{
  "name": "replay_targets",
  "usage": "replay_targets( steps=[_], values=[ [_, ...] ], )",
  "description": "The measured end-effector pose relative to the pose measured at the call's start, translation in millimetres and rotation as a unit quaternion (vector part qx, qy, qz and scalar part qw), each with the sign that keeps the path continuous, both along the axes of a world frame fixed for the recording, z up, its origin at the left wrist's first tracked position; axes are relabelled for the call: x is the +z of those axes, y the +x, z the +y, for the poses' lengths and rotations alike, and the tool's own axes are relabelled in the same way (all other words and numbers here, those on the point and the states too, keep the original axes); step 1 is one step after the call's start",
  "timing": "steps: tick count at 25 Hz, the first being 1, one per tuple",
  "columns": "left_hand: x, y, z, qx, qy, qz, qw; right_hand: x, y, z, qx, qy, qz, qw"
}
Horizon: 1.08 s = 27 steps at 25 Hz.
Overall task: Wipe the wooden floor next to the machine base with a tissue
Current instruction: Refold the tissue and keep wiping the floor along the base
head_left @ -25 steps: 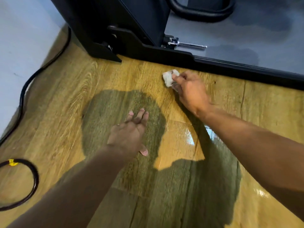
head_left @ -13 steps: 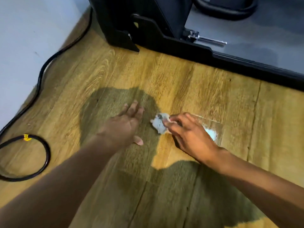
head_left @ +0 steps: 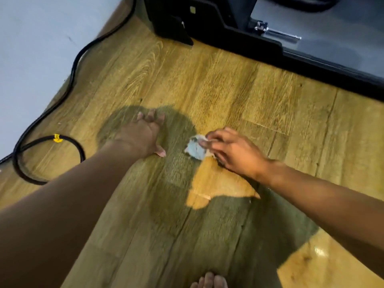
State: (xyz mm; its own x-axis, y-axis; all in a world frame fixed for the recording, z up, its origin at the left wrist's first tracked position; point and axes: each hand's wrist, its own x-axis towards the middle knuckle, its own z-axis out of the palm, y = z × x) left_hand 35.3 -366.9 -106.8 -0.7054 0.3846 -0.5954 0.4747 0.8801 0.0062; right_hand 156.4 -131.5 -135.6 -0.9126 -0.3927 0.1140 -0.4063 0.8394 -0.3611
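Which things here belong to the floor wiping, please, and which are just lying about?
Job: tissue; right hand gripping it; left hand, flat on the floor; machine base.
Lying about: cable; yellow tie on it; metal pin.

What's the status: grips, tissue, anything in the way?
Left grip flat on floor, holding nothing. Right grip pinches tissue against floor, apart from base. Cable far left; nothing between tissue and base.

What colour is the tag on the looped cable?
The tag is yellow; the head view shows it.
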Motion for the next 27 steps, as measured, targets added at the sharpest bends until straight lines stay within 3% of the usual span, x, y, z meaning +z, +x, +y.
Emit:
replay_targets(
  steps=[2, 3, 6, 7, 8, 11, 12, 15, 16, 18, 20, 21, 23, 25, 27],
  values=[
    [1.0, -1.3, -2.0, 0.003, 0.008, -0.008, 1.000, 2.7, -20.3, -2.6, -0.155, -0.025, -0.033, 0.987],
    [2.4, -4.1, -2.4, 0.005, 0.009, -0.005, 1.000, -3.5, -13.6, -13.7, -0.139, -0.013, -0.023, 0.990],
    [10.0, -18.7, -1.5, 0.043, -0.019, -0.011, 0.999, -3.3, 1.5, -27.3, 0.133, 0.018, -0.008, 0.991],
    [12.1, -23.0, 0.2, 0.052, -0.028, -0.020, 0.998, 2.3, -19.8, -18.4, 0.161, 0.022, -0.015, 0.987],
    [13.3, -25.6, 2.7, 0.057, -0.033, -0.031, 0.997, 7.1, -49.4, -9.7, 0.124, 0.037, -0.021, 0.991],
    [14.1, -28.2, 9.5, 0.063, -0.040, -0.053, 0.996, 8.9, -108.7, 0.9, -0.114, 0.023, -0.033, 0.993],
    [13.6, -28.2, 10.7, 0.069, -0.041, -0.055, 0.995, 5.2, -103.7, -6.7, -0.121, 0.012, -0.030, 0.992],
    [11.5, -27.5, 13.7, 0.074, -0.034, -0.045, 0.996, -3.1, -85.1, -6.7, 0.040, -0.026, -0.027, 0.998],
    [11.1, -26.9, 13.2, 0.070, -0.035, -0.042, 0.996, 0.2, -103.8, 6.4, 0.052, -0.019, -0.028, 0.998],
    [9.9, -27.0, 10.2, 0.061, -0.035, -0.036, 0.997, -0.1, -164.3, 29.9, -0.078, 0.004, 0.002, 0.997],
    [8.5, -27.0, 8.6, 0.052, -0.030, -0.032, 0.998, -2.8, -194.2, 28.2, -0.234, -0.018, -0.005, 0.972],
    [7.7, -26.8, 7.9, 0.052, -0.026, -0.032, 0.998, -7.6, -191.5, 15.7, -0.242, -0.010, 0.003, 0.970],
    [7.4, -25.7, 8.7, 0.058, -0.018, -0.037, 0.997, -13.8, -160.6, -9.0, -0.090, 0.017, 0.015, 0.996],
    [7.7, -25.9, 9.5, 0.063, -0.014, -0.044, 0.997, -9.2, -168.0, 0.3, 0.039, 0.027, 0.006, 0.999],
    [8.7, -26.6, 11.0, 0.063, -0.011, -0.049, 0.997, -2.5, -212.3, 6.4, -0.057, 0.044, 0.005, 0.997]
  ],
)
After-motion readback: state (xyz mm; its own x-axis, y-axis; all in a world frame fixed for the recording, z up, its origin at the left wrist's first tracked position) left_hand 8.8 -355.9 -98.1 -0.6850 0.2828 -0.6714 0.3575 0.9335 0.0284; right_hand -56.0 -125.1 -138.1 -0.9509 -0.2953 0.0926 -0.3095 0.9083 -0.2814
